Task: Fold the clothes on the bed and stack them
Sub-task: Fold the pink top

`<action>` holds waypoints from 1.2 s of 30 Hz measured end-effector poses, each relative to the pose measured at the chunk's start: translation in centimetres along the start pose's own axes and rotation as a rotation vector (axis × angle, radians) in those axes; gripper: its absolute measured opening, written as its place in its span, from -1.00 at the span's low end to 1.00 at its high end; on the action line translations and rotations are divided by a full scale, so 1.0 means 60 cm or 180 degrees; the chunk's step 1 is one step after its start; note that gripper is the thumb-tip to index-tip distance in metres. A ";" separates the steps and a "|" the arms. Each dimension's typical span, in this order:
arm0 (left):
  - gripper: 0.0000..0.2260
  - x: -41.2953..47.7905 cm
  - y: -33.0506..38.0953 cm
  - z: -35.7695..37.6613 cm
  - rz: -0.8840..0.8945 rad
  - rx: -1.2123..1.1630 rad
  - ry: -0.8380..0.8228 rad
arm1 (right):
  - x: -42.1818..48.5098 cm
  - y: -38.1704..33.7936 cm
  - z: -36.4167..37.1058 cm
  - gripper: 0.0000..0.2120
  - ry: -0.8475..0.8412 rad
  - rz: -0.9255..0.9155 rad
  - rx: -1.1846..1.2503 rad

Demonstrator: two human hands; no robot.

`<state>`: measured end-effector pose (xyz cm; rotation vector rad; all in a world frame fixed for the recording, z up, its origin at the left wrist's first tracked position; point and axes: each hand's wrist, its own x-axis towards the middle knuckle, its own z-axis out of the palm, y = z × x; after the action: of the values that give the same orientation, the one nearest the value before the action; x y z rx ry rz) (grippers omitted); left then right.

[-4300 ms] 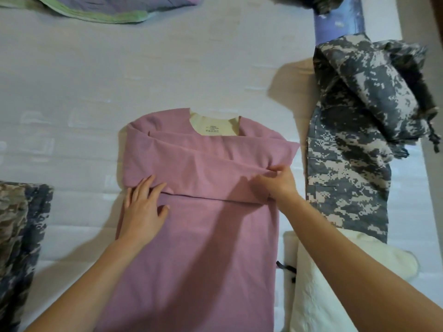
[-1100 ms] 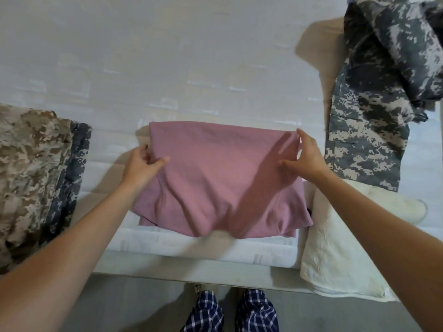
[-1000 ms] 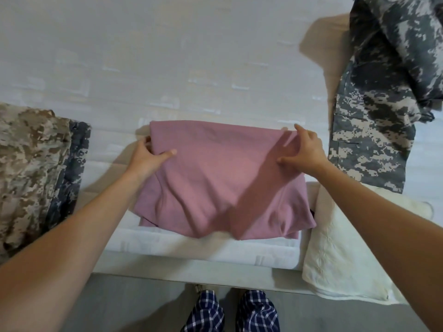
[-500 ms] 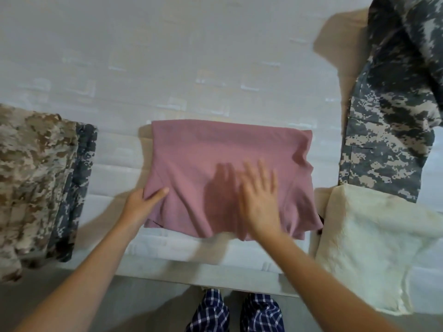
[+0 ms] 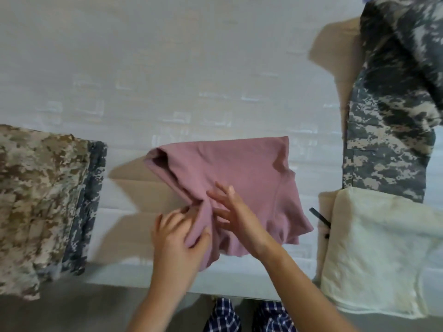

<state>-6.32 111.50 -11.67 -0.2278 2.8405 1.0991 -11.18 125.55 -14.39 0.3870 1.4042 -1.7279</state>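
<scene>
A folded pink shirt point(image 5: 239, 171) lies near the front edge of the white bed point(image 5: 167, 68), its left side lifted and bunched. My left hand point(image 5: 178, 238) grips the shirt's near left edge, fingers curled into the cloth. My right hand point(image 5: 236, 212) lies flat on the shirt's middle with straight, spread fingers. On the left sits a stack of folded camouflage clothes point(image 5: 40, 202). An unfolded grey camouflage garment point(image 5: 393, 116) lies at the right.
A cream folded cloth point(image 5: 383, 255) lies at the front right, with a black strap point(image 5: 320, 218) poking out beside it. The bed's front edge runs just below the shirt. Checked trouser legs point(image 5: 249, 317) show below the edge.
My left hand has slid in along the shirt's near edge and gathered the cloth, lifting its left side. My right hand has moved slightly left on the shirt.
</scene>
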 end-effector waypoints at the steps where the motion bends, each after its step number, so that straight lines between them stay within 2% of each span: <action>1: -0.71 -0.001 0.032 0.016 0.0266 -0.0161 -0.0509 | -0.018 -0.016 -0.021 -0.61 0.0040 -0.0157 -0.0091; 3: -0.59 -0.008 0.082 0.045 0.0377 -0.0587 -0.1385 | -0.045 -0.027 -0.074 -0.79 0.0648 -0.0558 -0.0804; 4: -0.56 -0.013 0.094 0.059 0.0349 -0.0724 -0.1616 | -0.050 -0.024 -0.104 -0.87 0.1095 -0.0637 -0.0974; 5: -0.54 -0.016 0.098 0.072 0.0299 -0.0805 -0.1660 | -0.051 -0.019 -0.136 -0.94 0.1495 -0.0584 -0.0880; 7: -0.59 -0.014 0.087 0.091 0.0009 -0.0856 -0.1453 | -0.035 0.000 -0.193 -0.94 0.2069 -0.0212 -0.0662; 9: -0.62 -0.007 0.061 0.109 -0.0484 -0.0607 -0.1181 | -0.016 0.017 -0.227 -0.80 0.2223 0.0158 -0.0849; 11: -0.61 -0.003 0.030 0.122 -0.0898 -0.0404 -0.1064 | 0.000 0.026 -0.242 -0.74 0.2171 0.0196 -0.1061; 15: -0.54 -0.009 -0.010 0.147 -0.1121 -0.0383 -0.0988 | 0.007 0.025 -0.243 -0.76 0.2131 0.0038 -0.1052; 17: -0.48 -0.013 -0.013 0.158 -0.1327 -0.0613 -0.1059 | 0.008 0.031 -0.233 -0.75 0.2287 -0.0002 -0.1414; 19: -0.44 -0.009 -0.011 0.171 -0.1653 -0.1077 -0.1092 | 0.011 0.035 -0.219 -0.76 0.2608 -0.0293 -0.2083; 21: -0.43 0.001 -0.007 0.183 -0.2057 -0.1672 -0.0880 | 0.016 0.038 -0.214 -0.74 0.3024 -0.0455 -0.2636; 22: -0.43 0.010 -0.005 0.188 -0.2214 -0.1874 -0.0762 | 0.017 0.040 -0.215 -0.66 0.3159 -0.0437 -0.2635; 24: -0.43 0.027 -0.008 0.199 -0.2363 -0.2101 -0.0588 | 0.019 0.042 -0.218 -0.54 0.3085 -0.0366 -0.2056; 26: -0.47 0.045 -0.014 0.207 -0.2349 -0.2092 -0.0522 | 0.022 0.045 -0.220 -0.54 0.2804 -0.0231 -0.1600; 32: -0.65 0.041 -0.039 0.192 -0.2302 -0.1442 -0.0642 | -0.008 0.071 -0.219 -0.63 0.2098 0.0018 -0.1335; 36: -0.61 0.000 -0.036 0.159 -0.2211 -0.1128 -0.0928 | -0.069 0.097 -0.205 -0.62 0.1904 0.0367 -0.1283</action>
<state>-5.69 116.35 -20.11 -0.9069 2.0287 1.2994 -7.57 138.43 -19.24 0.7802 2.0592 -1.2342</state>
